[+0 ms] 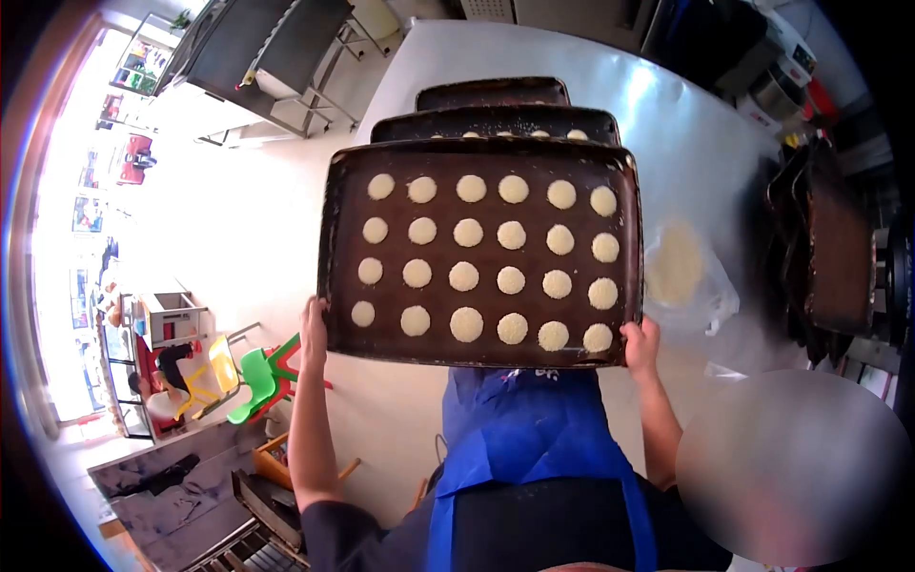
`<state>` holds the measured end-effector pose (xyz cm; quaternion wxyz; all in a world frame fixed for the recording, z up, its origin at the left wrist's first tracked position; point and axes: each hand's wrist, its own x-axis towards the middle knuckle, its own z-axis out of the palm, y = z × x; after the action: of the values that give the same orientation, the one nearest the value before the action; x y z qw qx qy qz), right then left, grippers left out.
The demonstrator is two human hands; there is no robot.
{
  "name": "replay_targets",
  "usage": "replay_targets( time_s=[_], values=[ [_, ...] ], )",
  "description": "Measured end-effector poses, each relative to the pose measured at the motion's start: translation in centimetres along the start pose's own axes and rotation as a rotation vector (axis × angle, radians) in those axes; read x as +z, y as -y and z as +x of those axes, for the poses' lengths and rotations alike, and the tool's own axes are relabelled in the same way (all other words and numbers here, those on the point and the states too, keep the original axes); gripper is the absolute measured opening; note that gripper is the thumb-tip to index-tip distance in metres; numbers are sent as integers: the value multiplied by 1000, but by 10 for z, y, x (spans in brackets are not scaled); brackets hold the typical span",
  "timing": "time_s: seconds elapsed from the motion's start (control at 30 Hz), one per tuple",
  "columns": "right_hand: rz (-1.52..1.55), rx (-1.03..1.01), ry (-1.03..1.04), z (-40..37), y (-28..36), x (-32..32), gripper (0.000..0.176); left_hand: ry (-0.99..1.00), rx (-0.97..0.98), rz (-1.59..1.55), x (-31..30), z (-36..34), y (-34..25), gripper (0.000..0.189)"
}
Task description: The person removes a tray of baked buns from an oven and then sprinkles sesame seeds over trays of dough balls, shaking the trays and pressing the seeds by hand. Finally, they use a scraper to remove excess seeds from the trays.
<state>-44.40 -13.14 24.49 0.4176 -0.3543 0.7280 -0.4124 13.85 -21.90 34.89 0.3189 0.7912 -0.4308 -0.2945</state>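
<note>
Left hand [314, 322]: closed on baking tray's [438, 348] side, fingers mostly hidden | Right hand [641, 343]: closed on opposite side, fingers partly hidden | Baking tray: before blue apron [534, 419], masking most of two rear trays [396, 132]; contact unclear | Lower right: blurred out

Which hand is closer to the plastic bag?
The right hand, holding the tray on the side toward the bag. The left hand is farther, at the opposite edge.

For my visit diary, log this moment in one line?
left hand | right hand | both gripping tray sides | pale rounds in rows
</note>
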Motion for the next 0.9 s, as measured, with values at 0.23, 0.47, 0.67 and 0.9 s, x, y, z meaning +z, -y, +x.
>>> replay_targets(
  time_s=[0.23, 0.47, 0.67, 0.9],
  values=[
    [106, 12, -258, -34, -19, 81, 13, 164, 166, 210, 58, 179, -4, 48],
    [143, 132, -434, -81, -12, 158, 8, 198, 429, 420, 105, 271, -2, 61],
    [269, 171, -351, -98, -25, 174, 23, -110, 608, 232, 145, 270, -70, 44],
    [128, 169, -400, -110, 19, 155, 50, 179, 1223, -40, 281, 185, -288, 28]
  ],
)
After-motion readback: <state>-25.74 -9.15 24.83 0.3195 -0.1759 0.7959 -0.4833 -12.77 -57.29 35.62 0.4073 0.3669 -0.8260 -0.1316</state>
